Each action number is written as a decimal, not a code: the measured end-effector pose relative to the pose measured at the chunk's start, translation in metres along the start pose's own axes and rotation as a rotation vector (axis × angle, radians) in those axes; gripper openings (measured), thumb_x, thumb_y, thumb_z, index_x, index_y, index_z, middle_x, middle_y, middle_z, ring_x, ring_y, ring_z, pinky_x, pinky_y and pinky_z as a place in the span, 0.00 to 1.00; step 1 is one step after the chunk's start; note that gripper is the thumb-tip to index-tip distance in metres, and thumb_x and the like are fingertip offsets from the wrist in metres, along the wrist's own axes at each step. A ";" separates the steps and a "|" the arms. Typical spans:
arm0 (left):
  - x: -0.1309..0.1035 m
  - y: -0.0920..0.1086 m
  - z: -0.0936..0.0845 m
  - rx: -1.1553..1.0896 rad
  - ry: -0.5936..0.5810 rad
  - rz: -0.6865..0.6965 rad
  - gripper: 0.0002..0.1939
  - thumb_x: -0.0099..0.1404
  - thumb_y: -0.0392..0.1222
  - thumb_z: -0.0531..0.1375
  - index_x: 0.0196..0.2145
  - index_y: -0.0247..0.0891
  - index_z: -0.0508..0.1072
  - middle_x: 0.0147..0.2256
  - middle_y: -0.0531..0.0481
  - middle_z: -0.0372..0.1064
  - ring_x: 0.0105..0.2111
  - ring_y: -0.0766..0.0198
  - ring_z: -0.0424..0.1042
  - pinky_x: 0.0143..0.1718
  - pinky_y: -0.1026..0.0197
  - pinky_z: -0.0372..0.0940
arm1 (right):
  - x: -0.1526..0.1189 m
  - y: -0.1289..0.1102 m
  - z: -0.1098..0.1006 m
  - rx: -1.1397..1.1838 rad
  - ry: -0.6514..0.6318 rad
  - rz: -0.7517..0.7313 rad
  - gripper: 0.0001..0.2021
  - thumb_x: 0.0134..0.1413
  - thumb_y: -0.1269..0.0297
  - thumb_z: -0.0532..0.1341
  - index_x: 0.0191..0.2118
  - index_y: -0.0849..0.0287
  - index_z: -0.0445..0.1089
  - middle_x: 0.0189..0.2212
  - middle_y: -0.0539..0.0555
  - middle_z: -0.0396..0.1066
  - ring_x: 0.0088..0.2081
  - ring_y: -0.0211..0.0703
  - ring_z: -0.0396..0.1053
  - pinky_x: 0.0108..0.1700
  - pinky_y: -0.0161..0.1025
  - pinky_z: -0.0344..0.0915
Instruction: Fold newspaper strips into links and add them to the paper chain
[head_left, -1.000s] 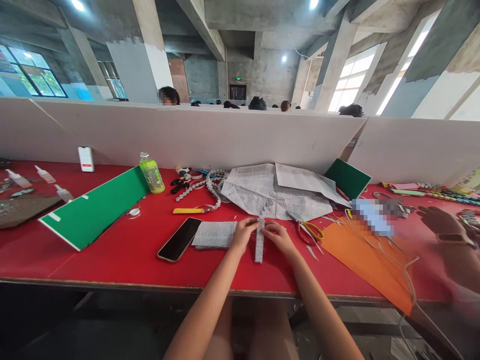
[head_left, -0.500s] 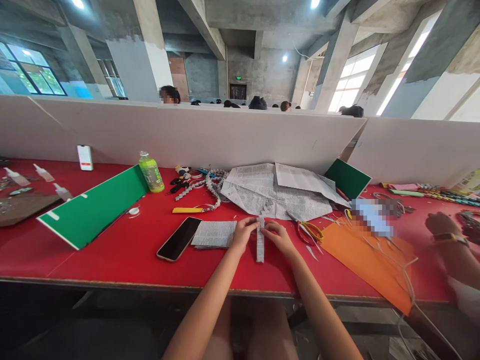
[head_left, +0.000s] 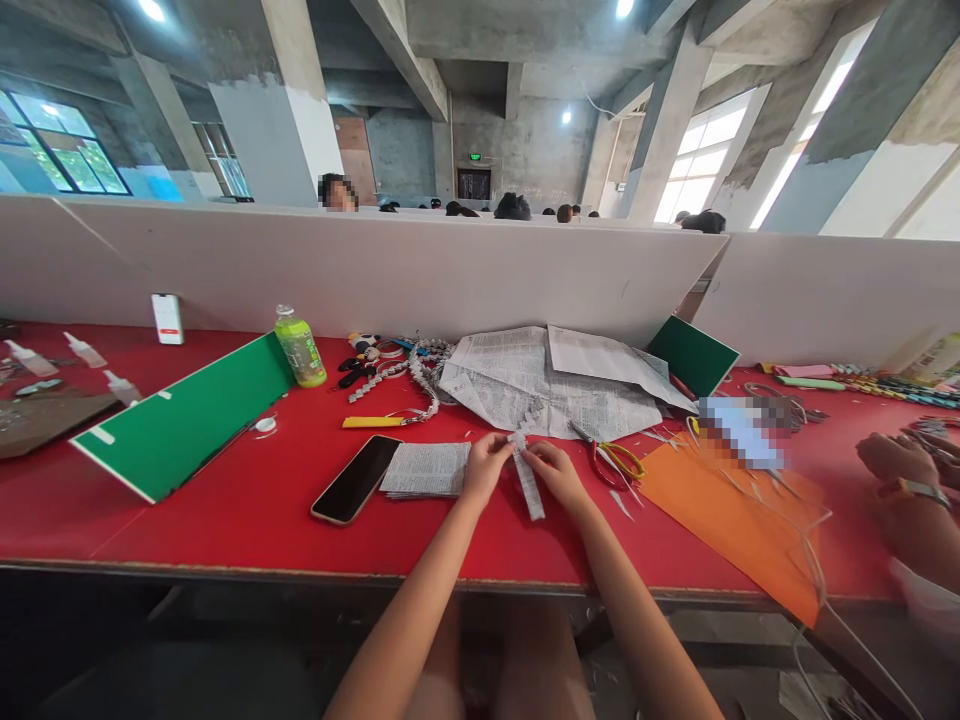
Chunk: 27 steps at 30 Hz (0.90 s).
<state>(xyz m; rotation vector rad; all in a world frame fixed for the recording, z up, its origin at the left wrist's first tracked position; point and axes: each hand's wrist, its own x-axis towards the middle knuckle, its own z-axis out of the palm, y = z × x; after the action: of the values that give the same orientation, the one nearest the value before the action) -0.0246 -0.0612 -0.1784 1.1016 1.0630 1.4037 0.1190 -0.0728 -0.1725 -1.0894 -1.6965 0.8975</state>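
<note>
A narrow folded strip of printed paper slants toward me between my hands. My left hand pinches its upper end from the left. On the other side, the fingers of my right hand are closed on the same strip near that end. Left of my left hand lies a stack of printed paper pieces. Crumpled newspaper sheets spread out beyond my hands. Scissors with yellow and red handles rest just right of my right hand.
A phone, a green bottle and a leaning green board stand or lie leftward. A braided paper chain is behind them. An orange sheet with cords lies right, near another person's hands.
The paper strip has swung from upright to slanted, its near end shifting right. My hands stay in nearly the same place. The other person's hands at the right have moved slightly.
</note>
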 end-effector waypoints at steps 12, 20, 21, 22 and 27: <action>-0.004 0.009 0.002 -0.065 0.031 -0.072 0.11 0.46 0.44 0.63 0.25 0.36 0.70 0.23 0.53 0.69 0.22 0.69 0.65 0.25 0.66 0.61 | 0.001 0.006 -0.001 -0.087 0.026 -0.088 0.11 0.53 0.58 0.55 0.27 0.57 0.67 0.28 0.52 0.67 0.33 0.42 0.64 0.37 0.37 0.59; -0.002 0.004 0.000 0.010 -0.079 -0.087 0.10 0.48 0.45 0.62 0.26 0.36 0.70 0.22 0.55 0.67 0.22 0.68 0.63 0.24 0.67 0.57 | 0.001 0.005 -0.002 -0.173 -0.004 -0.138 0.09 0.51 0.62 0.56 0.24 0.56 0.67 0.26 0.52 0.66 0.32 0.43 0.63 0.37 0.38 0.58; -0.002 0.003 0.000 0.033 -0.094 -0.068 0.10 0.48 0.45 0.62 0.26 0.36 0.71 0.22 0.54 0.67 0.23 0.68 0.64 0.24 0.67 0.57 | 0.001 0.005 -0.001 -0.178 -0.009 -0.137 0.09 0.51 0.62 0.56 0.24 0.56 0.67 0.26 0.52 0.66 0.32 0.43 0.63 0.37 0.38 0.58; -0.001 0.002 0.000 0.055 -0.104 -0.049 0.10 0.49 0.46 0.62 0.26 0.36 0.71 0.22 0.54 0.67 0.24 0.67 0.64 0.25 0.67 0.57 | 0.001 0.005 -0.001 -0.182 -0.014 -0.134 0.09 0.51 0.62 0.56 0.23 0.56 0.67 0.26 0.52 0.66 0.32 0.43 0.63 0.37 0.39 0.58; -0.001 0.000 -0.001 0.147 -0.124 0.054 0.11 0.51 0.47 0.62 0.26 0.35 0.73 0.24 0.52 0.70 0.27 0.64 0.66 0.30 0.65 0.58 | 0.001 0.009 0.001 -0.194 -0.024 -0.105 0.09 0.51 0.62 0.56 0.23 0.57 0.65 0.25 0.51 0.66 0.31 0.43 0.62 0.36 0.38 0.57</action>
<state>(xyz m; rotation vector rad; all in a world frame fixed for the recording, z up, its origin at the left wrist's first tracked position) -0.0256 -0.0620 -0.1786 1.3159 1.0668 1.2975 0.1202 -0.0688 -0.1800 -1.1083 -1.8724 0.6937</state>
